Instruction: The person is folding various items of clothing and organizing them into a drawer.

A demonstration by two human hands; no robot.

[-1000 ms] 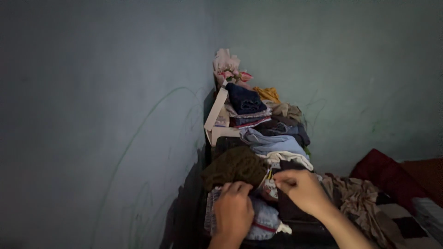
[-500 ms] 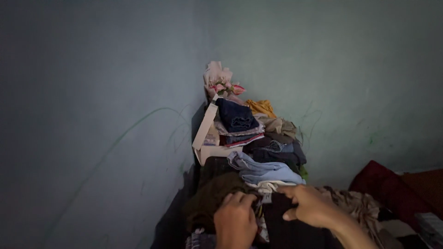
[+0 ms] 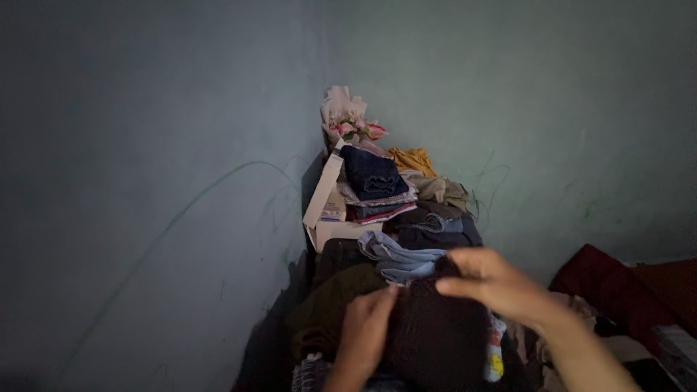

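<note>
In the lower middle of the view, the left hand [image 3: 363, 335] lies with its back up on a dark brown knitted garment [image 3: 435, 334]. Its fingers are stretched forward and pressed flat on the left part of the cloth, so it touches the garment but does not close around it. To the right, the right hand [image 3: 486, 283] comes in from the lower right corner with a bent wrist. Its thumb and fingers are closed in a pinch on the top edge of the same garment. The garment is on top of a pile of clothes [image 3: 406, 218] that stands in the corner of a pale green wall [image 3: 145, 145].

Behind the pile, on its left side, an open white cardboard box [image 3: 324, 207] leans on the wall. Folded dark blue jeans [image 3: 372, 174] lie beside it. Above them is a small bunch of pink flowers in pale paper [image 3: 347, 120]. Far to the right lies a dark red cloth [image 3: 610, 279].
</note>
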